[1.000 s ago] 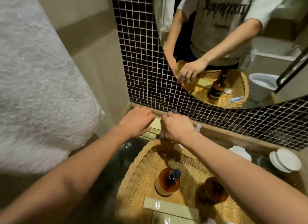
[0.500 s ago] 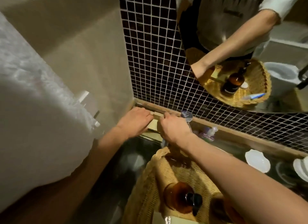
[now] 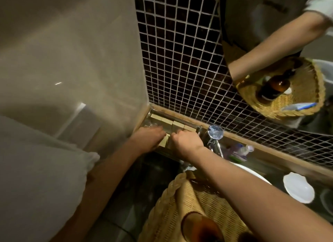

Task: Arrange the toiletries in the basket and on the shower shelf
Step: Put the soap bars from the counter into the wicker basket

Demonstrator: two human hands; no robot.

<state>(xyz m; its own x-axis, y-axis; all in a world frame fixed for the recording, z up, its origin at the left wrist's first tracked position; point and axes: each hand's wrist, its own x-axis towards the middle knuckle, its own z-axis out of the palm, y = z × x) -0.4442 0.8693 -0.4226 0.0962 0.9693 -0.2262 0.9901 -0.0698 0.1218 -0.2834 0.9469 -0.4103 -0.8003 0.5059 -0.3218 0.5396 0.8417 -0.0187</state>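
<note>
Up at 12 o'clock corner, on shelf tray [image 3: 198, 129], our left hand [image 3: 150, 138] lies flat, fingers straight, pressing small tan boxes [image 3: 173, 123]. Our right hand [image 3: 185, 140], at 3 o'clock of left, curls round one box. Boxes sit in neat row, touching. We think boxes light, stiff, a bit slick; pinch short sides. Tap [image 3: 215, 133] just beside, 3 o'clock. Basket [image 3: 173, 196] at 6 o'clock, brown bottle [image 3: 200, 229] inside: glass maybe, heavy, breakable; we hold it round middle.
</note>
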